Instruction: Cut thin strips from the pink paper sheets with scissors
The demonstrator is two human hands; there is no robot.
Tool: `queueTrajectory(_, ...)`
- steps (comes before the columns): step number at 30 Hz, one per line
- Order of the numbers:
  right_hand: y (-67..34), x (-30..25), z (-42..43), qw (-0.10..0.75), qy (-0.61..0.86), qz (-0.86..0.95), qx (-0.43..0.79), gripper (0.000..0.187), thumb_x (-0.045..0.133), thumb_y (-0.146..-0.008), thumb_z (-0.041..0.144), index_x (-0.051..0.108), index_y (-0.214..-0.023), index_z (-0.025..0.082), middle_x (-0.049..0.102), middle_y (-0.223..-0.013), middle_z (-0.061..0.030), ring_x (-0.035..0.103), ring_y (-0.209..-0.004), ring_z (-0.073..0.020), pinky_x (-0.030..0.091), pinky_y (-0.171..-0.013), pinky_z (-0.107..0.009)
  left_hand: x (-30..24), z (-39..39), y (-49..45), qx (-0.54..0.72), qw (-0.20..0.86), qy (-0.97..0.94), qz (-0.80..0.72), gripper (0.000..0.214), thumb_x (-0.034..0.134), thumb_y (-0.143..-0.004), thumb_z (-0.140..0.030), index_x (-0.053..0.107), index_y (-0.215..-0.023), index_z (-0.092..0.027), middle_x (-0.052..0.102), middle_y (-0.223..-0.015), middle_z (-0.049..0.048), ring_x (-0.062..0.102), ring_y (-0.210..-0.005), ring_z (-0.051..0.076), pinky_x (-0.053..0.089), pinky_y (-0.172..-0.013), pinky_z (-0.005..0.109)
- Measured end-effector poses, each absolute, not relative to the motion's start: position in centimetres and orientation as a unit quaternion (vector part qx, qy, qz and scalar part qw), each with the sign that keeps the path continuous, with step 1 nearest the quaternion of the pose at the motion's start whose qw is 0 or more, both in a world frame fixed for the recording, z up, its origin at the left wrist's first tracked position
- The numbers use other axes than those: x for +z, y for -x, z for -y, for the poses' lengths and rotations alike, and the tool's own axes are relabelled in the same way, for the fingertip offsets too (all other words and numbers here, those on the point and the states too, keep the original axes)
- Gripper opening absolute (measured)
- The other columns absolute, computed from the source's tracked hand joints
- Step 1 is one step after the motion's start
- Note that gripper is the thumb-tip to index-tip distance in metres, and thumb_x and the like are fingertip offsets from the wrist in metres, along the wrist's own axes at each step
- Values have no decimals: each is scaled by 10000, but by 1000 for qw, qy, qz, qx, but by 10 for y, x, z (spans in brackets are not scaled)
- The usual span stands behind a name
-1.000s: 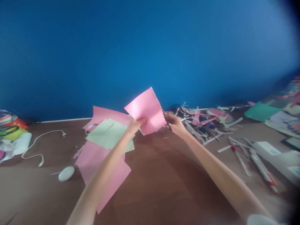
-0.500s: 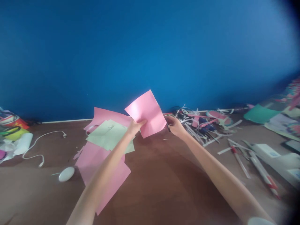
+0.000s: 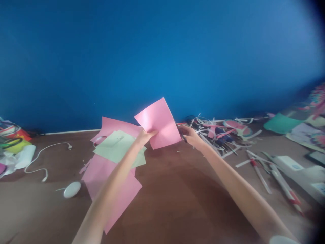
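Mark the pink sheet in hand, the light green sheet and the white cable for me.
held pink sheet (image 3: 159,122): head view, middle of its face.
light green sheet (image 3: 115,147): head view, bare middle.
white cable (image 3: 68,146): head view, far plug end.

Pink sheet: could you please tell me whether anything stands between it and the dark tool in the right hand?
Nothing visible does. The left hand holds the sheet up, and the tool in the right hand is at its right edge.

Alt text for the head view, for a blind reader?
The left hand holds up a square pink paper sheet; the right hand grips a thin dark tool at its edge. Pink and green sheets and cut paper strips litter the brown surface.
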State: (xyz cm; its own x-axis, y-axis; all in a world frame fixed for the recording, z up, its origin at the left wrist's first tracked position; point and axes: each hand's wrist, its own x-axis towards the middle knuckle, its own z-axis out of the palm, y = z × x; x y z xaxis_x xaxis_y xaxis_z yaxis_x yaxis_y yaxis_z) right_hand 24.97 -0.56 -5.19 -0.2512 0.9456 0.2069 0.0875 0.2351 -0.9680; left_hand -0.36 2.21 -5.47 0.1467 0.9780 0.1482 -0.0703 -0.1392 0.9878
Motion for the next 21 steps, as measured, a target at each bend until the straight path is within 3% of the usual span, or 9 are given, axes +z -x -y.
queueTrajectory(6,-247,-53,7,461,362,636,502,398,698,-694,217,641,-1085,164,720,-967,-69,659,-902,-219,504,-805,-337,-54,-22,3,502,507,-569,-408,606,812,-643,-300,598,-1199,-183,644,-1205,116,605,-1108,278,488,-967,438)
queueTrajectory(14,-242,-51,10,476,367,627,496,384,699,-704,243,655,-1076,162,719,-1000,-74,671,-877,-214,521,-802,-337,-57,-19,-1,508,486,-571,-424,543,788,-677,-298,605,-1176,-187,647,-1204,105,623,-1076,261,507,-939,414)
queueTrajectory(21,-241,-56,10,505,417,610,446,417,649,-702,203,670,-1112,126,732,-860,-64,673,-730,-193,523,-640,-279,-58,-16,-3,516,477,-568,-428,505,775,-690,-336,624,-1146,-182,647,-1210,101,614,-1098,264,496,-952,424)
